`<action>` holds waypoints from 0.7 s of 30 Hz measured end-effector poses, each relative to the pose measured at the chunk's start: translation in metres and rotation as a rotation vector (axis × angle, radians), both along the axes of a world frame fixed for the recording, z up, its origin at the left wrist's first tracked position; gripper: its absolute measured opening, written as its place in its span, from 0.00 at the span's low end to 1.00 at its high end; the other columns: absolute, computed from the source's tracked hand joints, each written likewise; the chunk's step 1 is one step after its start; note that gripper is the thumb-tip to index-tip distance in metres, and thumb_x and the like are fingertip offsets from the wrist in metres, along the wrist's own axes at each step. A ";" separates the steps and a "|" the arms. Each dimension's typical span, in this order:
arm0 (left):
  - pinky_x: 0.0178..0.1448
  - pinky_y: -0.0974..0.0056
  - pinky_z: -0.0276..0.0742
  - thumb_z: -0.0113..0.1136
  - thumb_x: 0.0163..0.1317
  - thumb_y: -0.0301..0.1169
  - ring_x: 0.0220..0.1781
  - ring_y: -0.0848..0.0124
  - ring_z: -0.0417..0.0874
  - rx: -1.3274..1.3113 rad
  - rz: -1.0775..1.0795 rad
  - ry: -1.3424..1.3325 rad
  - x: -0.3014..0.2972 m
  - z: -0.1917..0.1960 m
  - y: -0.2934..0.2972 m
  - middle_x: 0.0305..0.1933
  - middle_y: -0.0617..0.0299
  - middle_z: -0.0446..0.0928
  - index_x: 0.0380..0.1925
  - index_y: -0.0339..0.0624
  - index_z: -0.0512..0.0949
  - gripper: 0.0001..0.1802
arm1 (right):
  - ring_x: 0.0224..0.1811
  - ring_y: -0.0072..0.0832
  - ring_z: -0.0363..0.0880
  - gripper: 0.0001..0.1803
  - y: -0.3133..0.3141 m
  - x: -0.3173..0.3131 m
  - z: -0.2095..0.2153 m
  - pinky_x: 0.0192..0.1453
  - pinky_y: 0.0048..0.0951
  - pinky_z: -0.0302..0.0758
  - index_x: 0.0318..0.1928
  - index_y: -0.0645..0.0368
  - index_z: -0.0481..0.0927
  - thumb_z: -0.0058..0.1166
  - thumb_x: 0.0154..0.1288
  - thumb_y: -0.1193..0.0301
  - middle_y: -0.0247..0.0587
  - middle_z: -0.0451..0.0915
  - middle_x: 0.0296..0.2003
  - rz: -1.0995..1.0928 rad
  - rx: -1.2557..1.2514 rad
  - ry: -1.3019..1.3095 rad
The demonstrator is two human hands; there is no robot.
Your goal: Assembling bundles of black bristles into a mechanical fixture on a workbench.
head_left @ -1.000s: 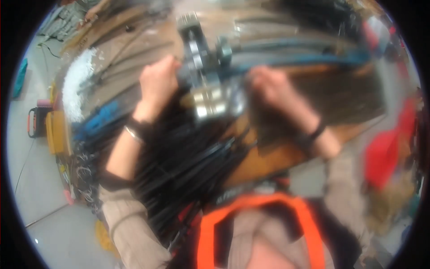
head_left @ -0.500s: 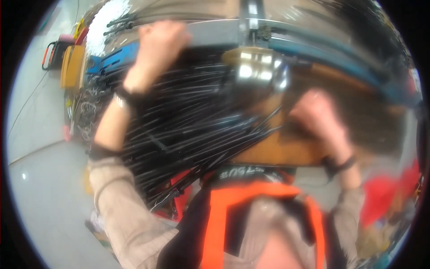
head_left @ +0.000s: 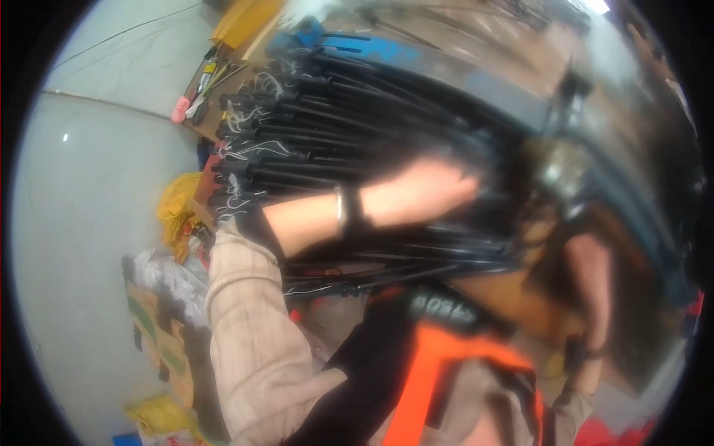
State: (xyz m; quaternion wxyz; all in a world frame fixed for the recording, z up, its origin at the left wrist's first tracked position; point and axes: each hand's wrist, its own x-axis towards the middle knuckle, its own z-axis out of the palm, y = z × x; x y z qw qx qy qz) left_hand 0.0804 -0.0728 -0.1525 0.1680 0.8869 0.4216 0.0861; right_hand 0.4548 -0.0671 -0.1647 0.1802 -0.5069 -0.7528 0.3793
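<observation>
A dense row of long, thin black rods point(head_left: 312, 137) with thicker ends and white strings lies across the bench. My left hand point(head_left: 428, 186), a dark band at its wrist, is over the middle of the rods; its fingers are smeared by motion, so whether it holds one is unclear. At the right, my right hand point(head_left: 591, 260) is low beside a shiny, rounded metal machine part point(head_left: 561, 167). Blur hides its fingers too. Behind the rods runs a grey and blue rail point(head_left: 506, 85), with the machine part at its near side.
A blue slotted bracket point(head_left: 368, 48) stands at the back left. Small tools point(head_left: 208, 74) and a pink item point(head_left: 180, 110) lie by the left edge. Yellow cloth or bag material point(head_left: 178, 212), a white plastic bag point(head_left: 171, 279) and cardboard point(head_left: 163, 349) are on the left side below.
The view has swung, so the bench appears turned and shifted right. My left hand has come from the far rail back over the rods. My right hand appears lower, near the machine part.
</observation>
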 end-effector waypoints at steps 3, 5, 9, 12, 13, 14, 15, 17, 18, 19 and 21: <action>0.26 0.52 0.75 0.58 0.66 0.37 0.25 0.54 0.79 0.045 -0.046 -0.019 0.021 0.009 0.007 0.23 0.54 0.72 0.34 0.46 0.73 0.09 | 0.25 0.23 0.68 0.10 0.001 -0.022 0.011 0.32 0.29 0.70 0.34 0.64 0.78 0.52 0.70 0.70 0.41 0.70 0.21 -0.038 0.097 0.056; 0.24 0.53 0.74 0.58 0.66 0.36 0.22 0.53 0.78 0.149 -0.039 -0.063 0.040 0.018 0.002 0.22 0.55 0.72 0.32 0.47 0.72 0.08 | 0.25 0.36 0.75 0.12 0.005 -0.028 0.010 0.34 0.32 0.73 0.32 0.61 0.80 0.54 0.70 0.67 0.49 0.76 0.24 0.068 0.006 0.017; 0.23 0.52 0.73 0.59 0.65 0.34 0.23 0.52 0.78 0.065 -0.144 -0.051 0.082 0.013 0.013 0.22 0.54 0.73 0.33 0.47 0.75 0.05 | 0.29 0.36 0.83 0.10 -0.019 -0.020 -0.003 0.36 0.31 0.78 0.45 0.59 0.84 0.56 0.68 0.68 0.47 0.84 0.30 -0.061 0.039 0.280; 0.25 0.52 0.74 0.59 0.65 0.33 0.24 0.51 0.79 0.034 -0.202 -0.022 0.090 0.025 0.003 0.23 0.53 0.74 0.35 0.46 0.77 0.04 | 0.30 0.33 0.84 0.14 -0.048 -0.009 -0.025 0.36 0.31 0.79 0.51 0.61 0.82 0.58 0.66 0.71 0.48 0.85 0.31 -0.141 0.247 0.323; 0.26 0.52 0.74 0.59 0.65 0.32 0.25 0.51 0.79 0.026 -0.227 0.005 0.094 0.030 0.002 0.24 0.52 0.75 0.36 0.46 0.77 0.04 | 0.29 0.32 0.84 0.14 -0.053 -0.009 -0.024 0.36 0.31 0.79 0.52 0.62 0.82 0.58 0.66 0.72 0.47 0.85 0.32 -0.128 0.265 0.328; 0.26 0.52 0.74 0.59 0.65 0.32 0.25 0.50 0.80 0.018 -0.264 0.022 0.103 0.032 0.002 0.25 0.51 0.76 0.37 0.45 0.78 0.04 | 0.29 0.31 0.84 0.15 -0.057 -0.004 -0.023 0.36 0.31 0.80 0.53 0.63 0.81 0.57 0.66 0.73 0.47 0.85 0.32 -0.127 0.282 0.320; 0.28 0.51 0.75 0.59 0.66 0.32 0.26 0.50 0.80 0.008 -0.257 0.027 0.106 0.036 0.000 0.27 0.51 0.77 0.37 0.44 0.78 0.05 | 0.29 0.32 0.84 0.16 -0.060 -0.002 -0.023 0.36 0.31 0.80 0.54 0.63 0.80 0.57 0.66 0.73 0.46 0.85 0.31 -0.103 0.239 0.370; 0.27 0.51 0.74 0.57 0.67 0.32 0.25 0.50 0.80 0.016 -0.268 0.017 0.112 0.039 -0.005 0.26 0.52 0.76 0.37 0.44 0.76 0.05 | 0.30 0.34 0.82 0.20 -0.060 0.003 -0.034 0.37 0.33 0.80 0.57 0.62 0.78 0.57 0.65 0.74 0.45 0.83 0.30 -0.033 0.379 0.342; 0.25 0.50 0.74 0.56 0.67 0.33 0.23 0.51 0.79 0.030 -0.283 -0.003 0.116 0.038 -0.007 0.24 0.54 0.75 0.37 0.45 0.75 0.05 | 0.30 0.35 0.81 0.22 -0.059 0.008 -0.040 0.37 0.33 0.81 0.59 0.61 0.76 0.57 0.63 0.75 0.44 0.82 0.29 0.023 0.548 0.249; 0.25 0.50 0.74 0.56 0.67 0.33 0.23 0.51 0.79 0.049 -0.334 -0.004 0.117 0.045 0.003 0.24 0.54 0.75 0.37 0.45 0.75 0.05 | 0.30 0.35 0.81 0.22 -0.051 0.005 -0.034 0.37 0.33 0.81 0.59 0.61 0.76 0.57 0.63 0.75 0.44 0.82 0.29 -0.024 0.573 0.232; 0.26 0.51 0.74 0.56 0.67 0.31 0.24 0.52 0.79 0.061 -0.330 0.073 0.120 0.053 0.003 0.25 0.54 0.75 0.39 0.43 0.75 0.05 | 0.31 0.39 0.80 0.28 -0.050 0.003 -0.029 0.37 0.35 0.80 0.62 0.61 0.73 0.57 0.60 0.76 0.44 0.80 0.30 0.003 0.876 -0.097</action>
